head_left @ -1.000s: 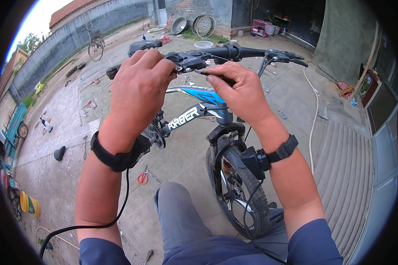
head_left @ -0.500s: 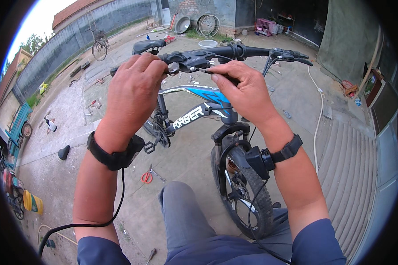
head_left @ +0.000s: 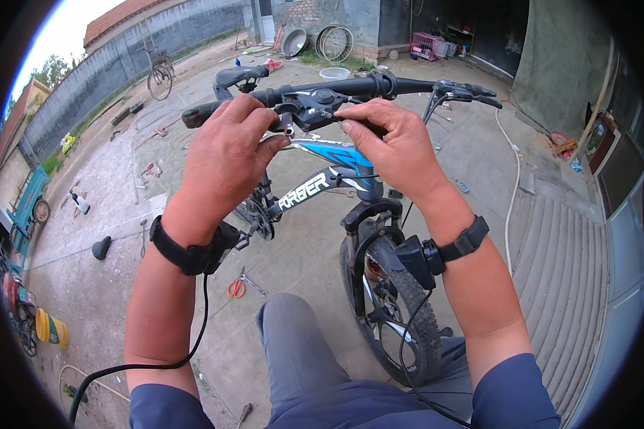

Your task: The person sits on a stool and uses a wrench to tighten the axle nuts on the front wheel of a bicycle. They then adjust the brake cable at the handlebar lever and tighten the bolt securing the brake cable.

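Note:
A blue, black and white bicycle (head_left: 350, 159) stands in front of me, its handlebar (head_left: 413, 87) running across the view. My left hand (head_left: 225, 154) is closed around the brake lever (head_left: 285, 120), thumb beneath and fingers on top, near the black grip (head_left: 199, 116). Just right of it is the black brake and shifter unit (head_left: 315, 104), clamped on the bar. My right hand (head_left: 397, 143) pinches a thin black cable (head_left: 338, 116) between thumb and forefinger, beside a small metal fitting on that unit. Fingers hide much of the cable.
The front wheel (head_left: 408, 307) is close to my right knee. Red-handled scissors (head_left: 237, 287) and a wrench (head_left: 254, 282) lie on the concrete. A loose saddle (head_left: 101, 247) and a spray bottle (head_left: 79, 203) are at left. A pale hose (head_left: 514, 164) trails at right.
My left hand has shifted slightly right and lowered its thumb under the lever. The handlebar's left end has turned, showing the grip and more of the shifter unit's face. My right hand keeps its pinch.

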### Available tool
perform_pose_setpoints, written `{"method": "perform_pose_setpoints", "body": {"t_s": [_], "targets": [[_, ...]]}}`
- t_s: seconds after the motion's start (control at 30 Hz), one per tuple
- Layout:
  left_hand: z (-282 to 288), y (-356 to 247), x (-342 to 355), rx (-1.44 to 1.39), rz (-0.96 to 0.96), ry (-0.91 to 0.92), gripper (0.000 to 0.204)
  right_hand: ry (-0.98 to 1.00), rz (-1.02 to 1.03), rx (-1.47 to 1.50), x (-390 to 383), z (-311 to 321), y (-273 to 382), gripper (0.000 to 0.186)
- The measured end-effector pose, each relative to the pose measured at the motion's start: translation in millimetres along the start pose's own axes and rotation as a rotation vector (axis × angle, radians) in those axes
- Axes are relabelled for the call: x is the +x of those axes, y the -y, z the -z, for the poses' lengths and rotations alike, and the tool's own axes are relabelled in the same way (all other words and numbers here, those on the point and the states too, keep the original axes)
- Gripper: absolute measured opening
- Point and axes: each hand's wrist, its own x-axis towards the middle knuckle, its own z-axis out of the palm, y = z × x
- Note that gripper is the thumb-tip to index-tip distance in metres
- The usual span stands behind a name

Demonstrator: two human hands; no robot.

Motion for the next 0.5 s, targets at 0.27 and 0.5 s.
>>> {"method": "perform_pose_setpoints", "body": {"t_s": [0.27, 0.5], "targets": [[-4.0, 2.8, -0.1, -0.02, 0.006, -0.028, 0.029, 0.062, 0.058, -0.112, -5.9, 1.2, -2.4, 0.016], [-8.8, 4.7, -0.2, -0.021, -0.002, -0.068, 0.029, 0.053, 0.124, -0.222, -10.7, -2.6, -10.3, 0.016]]}}
